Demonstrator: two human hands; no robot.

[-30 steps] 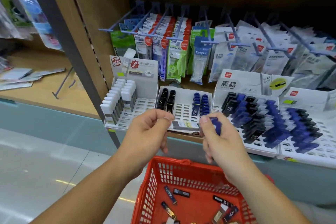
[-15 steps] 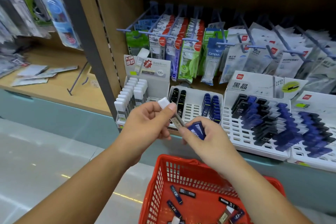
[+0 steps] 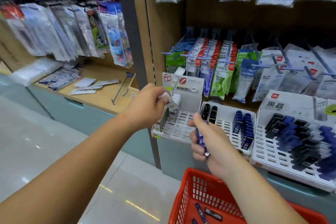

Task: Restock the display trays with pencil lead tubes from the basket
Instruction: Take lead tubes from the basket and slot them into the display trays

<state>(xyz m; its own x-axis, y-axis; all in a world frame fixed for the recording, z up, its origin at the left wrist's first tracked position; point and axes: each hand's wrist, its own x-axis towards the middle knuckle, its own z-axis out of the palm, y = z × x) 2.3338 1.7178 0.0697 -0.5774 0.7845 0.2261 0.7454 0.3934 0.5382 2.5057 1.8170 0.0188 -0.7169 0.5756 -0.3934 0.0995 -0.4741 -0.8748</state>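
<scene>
- The left hand (image 3: 148, 104) is curling its fingers and pinching a clear pencil lead tube with a white cap (image 3: 165, 98), holding it tilted over the leftmost white slotted plastic display tray (image 3: 181, 130).
- The right hand (image 3: 209, 142) is closing its fingers round a bunch of dark blue lead tubes (image 3: 201, 139), in front of the middle white slotted tray (image 3: 227, 125); their count is not showing.
- The leftmost tray is sitting at the shelf's front edge, just beside the grey upright post (image 3: 132, 42), with bare slots lying open right of its row of white-capped tubes (image 3: 176, 99).
- The red plastic mesh basket (image 3: 198, 191) is showing below the right forearm, cut off by the lower edge, with a few loose tubes (image 3: 212, 213) lying inside.
- Motion blur is smearing the left fingertips and their tube.
</scene>
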